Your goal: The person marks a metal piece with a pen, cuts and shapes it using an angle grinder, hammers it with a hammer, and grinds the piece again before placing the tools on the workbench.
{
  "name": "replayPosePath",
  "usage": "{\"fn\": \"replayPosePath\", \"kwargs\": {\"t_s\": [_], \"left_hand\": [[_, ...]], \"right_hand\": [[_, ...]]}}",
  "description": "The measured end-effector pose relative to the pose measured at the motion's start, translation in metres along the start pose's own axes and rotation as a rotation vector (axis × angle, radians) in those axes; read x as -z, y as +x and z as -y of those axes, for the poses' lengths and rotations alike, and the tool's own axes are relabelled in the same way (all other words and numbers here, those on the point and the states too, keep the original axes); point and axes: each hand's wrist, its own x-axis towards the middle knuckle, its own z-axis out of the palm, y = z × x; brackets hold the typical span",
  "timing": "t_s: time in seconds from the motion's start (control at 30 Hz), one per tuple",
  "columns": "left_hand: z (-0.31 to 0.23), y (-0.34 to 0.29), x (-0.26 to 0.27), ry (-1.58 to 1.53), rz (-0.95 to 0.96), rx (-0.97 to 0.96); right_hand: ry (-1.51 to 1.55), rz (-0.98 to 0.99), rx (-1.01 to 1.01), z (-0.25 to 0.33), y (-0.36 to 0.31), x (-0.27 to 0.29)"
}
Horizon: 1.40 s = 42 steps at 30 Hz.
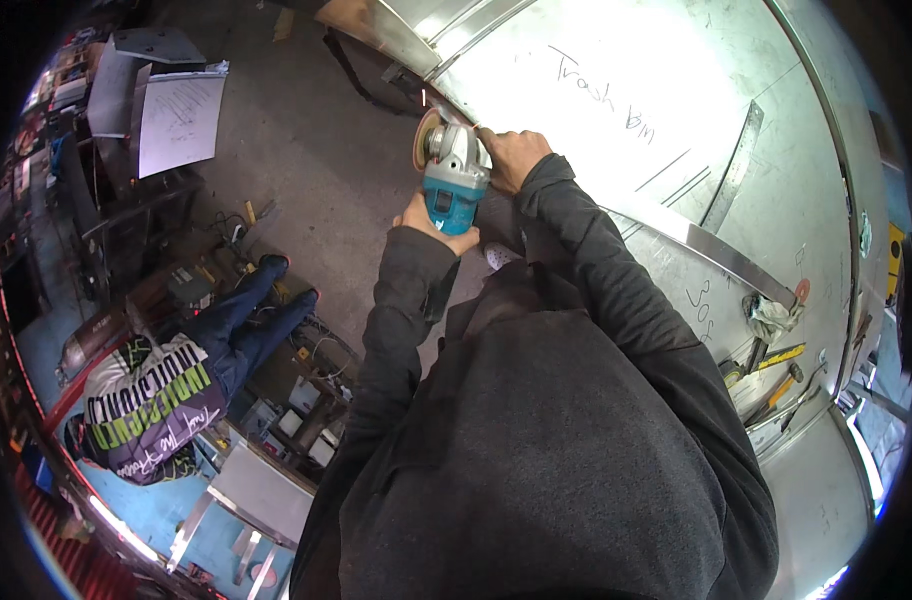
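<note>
The left hand (pixel 431 222) wraps around the blue body of the grinder (pixel 458 185), its fingers clamped on it. The left arm reaches up from 6 o'clock and points just past 12. The right hand (pixel 521 155) is bent at the wrist, right beside the grinder's silver head on the 3 o'clock side. Its fingers are curled in, but I cannot tell if they grip the grinder or something behind it. The right arm slants up toward 11 o'clock. Both arms have dark sleeves.

The grinder is near 12 o'clock, a little above the middle, with its round brown disc (pixel 423 140) on the 10 o'clock side.

A big shiny metal table (pixel 806 170) fills the side from 1 to 4 o'clock, with black pen marks on it. A long metal bar (pixel 736 262) lies on it at 3 o'clock, and a flat metal strip (pixel 733 165) lies at 2. Between 3 and 4 there are a crumpled pale cloth or bag (pixel 771 318) and a hammer (pixel 779 390).

The gray floor (pixel 296 150) spreads out at 11 o'clock. A white panel (pixel 181 125) stands at 10. At 8, another person (pixel 156 410) in blue jeans has legs pointing to 2 o'clock.
</note>
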Motion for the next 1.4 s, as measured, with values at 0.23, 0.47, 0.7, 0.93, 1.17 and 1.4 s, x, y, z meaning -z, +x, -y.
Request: {"fn": "replayPosePath", "kwargs": {"t_s": [0.23,0.47,0.7,0.93,1.17,1.4], "left_hand": [[0.038,-0.019,-0.018,-0.123,0.051,-0.019],[0.104,-0.091,-0.032,-0.242,-0.090,0.016],[0.148,-0.134,-0.045,-0.399,-0.227,0.003],[0.155,-0.143,-0.028,-0.415,-0.242,-0.251],[0.134,-0.092,0.005,-0.113,-0.056,-0.458],[0.096,-0.016,0.041,0.132,0.242,-0.527]], "right_hand": [[0.031,-0.093,0.034,-0.008,-0.002,-0.009],[0.118,-0.079,0.008,-0.008,0.003,0.008],[0.085,0.235,-0.056,-0.005,-0.004,0.033],[-0.078,0.070,0.031,0.002,-0.053,0.019],[-0.200,-0.179,-0.094,-0.023,-0.095,-0.008],[-0.043,-0.055,-0.144,-0.031,-0.085,-0.002]]}}
